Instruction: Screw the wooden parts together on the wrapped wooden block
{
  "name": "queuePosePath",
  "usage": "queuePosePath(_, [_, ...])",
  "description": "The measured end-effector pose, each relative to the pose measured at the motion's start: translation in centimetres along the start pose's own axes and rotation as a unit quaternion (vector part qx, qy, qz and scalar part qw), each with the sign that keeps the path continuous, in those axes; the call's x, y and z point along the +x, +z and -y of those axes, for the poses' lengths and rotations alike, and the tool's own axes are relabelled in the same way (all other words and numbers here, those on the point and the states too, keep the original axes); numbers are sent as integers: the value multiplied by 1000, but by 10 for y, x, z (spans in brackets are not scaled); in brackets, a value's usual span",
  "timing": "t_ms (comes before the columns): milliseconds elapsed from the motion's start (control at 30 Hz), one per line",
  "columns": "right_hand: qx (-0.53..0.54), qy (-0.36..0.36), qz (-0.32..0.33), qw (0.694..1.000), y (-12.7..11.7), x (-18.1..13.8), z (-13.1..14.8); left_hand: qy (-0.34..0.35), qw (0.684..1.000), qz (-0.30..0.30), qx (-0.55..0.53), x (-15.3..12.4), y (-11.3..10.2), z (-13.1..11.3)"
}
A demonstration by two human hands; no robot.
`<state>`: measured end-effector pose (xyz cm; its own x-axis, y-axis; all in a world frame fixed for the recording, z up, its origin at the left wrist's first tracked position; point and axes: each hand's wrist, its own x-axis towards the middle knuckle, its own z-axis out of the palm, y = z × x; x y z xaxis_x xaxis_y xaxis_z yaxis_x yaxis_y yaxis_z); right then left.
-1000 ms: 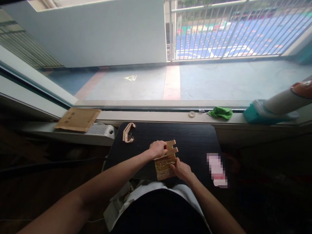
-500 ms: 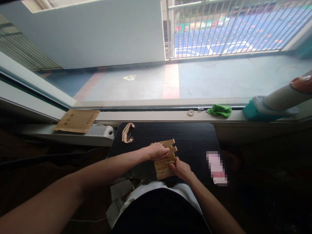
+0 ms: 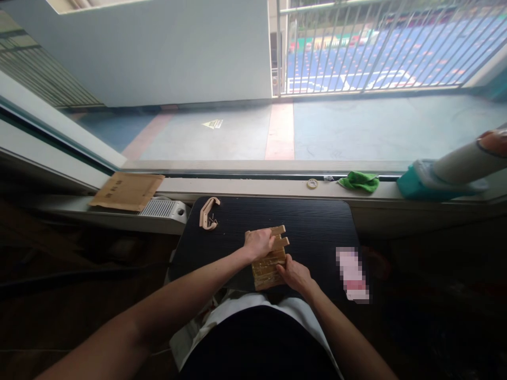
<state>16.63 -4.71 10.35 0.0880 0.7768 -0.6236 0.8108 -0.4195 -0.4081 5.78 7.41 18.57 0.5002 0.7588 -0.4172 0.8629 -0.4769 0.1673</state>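
Note:
A light wooden slotted piece [image 3: 269, 264], built of several flat boards with notched ends, lies on the small black table [image 3: 317, 221] close to my body. My left hand [image 3: 258, 244] is closed over its upper left part, fingers curled on the top boards. My right hand [image 3: 293, 274] presses against its lower right edge with fingers pinched on the wood. A curved wooden part [image 3: 207, 212] with small dark bits beside it lies at the table's far left corner, out of both hands' reach.
A blurred pink-and-white object [image 3: 351, 274] lies on the table's right side. On the window sill are a brown envelope [image 3: 127, 191], a white vent unit [image 3: 164, 209], a tape roll [image 3: 312, 183], a green cloth [image 3: 359, 181] and a teal-based object [image 3: 431, 180].
Both hands stay on the wooden piece; the left hand has shifted slightly on its top boards. The view has wobbled a little.

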Motion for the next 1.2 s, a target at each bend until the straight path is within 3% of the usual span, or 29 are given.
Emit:
queuePosePath(167, [-4,4,-6,1000,1,-1,0,129,990,36,50,1,-5,15])
queuePosePath(333, [-3,7,6,1000,-3,-1,1,318,934,78,142,1,-7,15])
queuePosePath(400, [-5,8,10,1000,-4,-1,2,336,925,87,156,6,-8,11])
queuePosePath(567, [-23,5,13,1000,-11,-7,1,185,980,45,65,11,-16,13])
queuePosePath(667, [-44,-11,-17,999,-30,-15,3,98,994,23,-37,3,-10,20])
queuePosePath(833, [-15,-95,-146,985,-82,-28,31,88,976,1,-197,-8,13,19])
queuePosePath(933, [-57,-173,-138,974,-103,-26,52,81,965,-19,-247,-7,24,16])
queuePosePath(1067, [-176,-226,-99,953,-113,-16,67,93,968,-19,-232,-9,25,24])
queuePosePath(1200, [-290,-219,-54,930,-119,-9,76,44,993,-71,-84,-20,23,39])
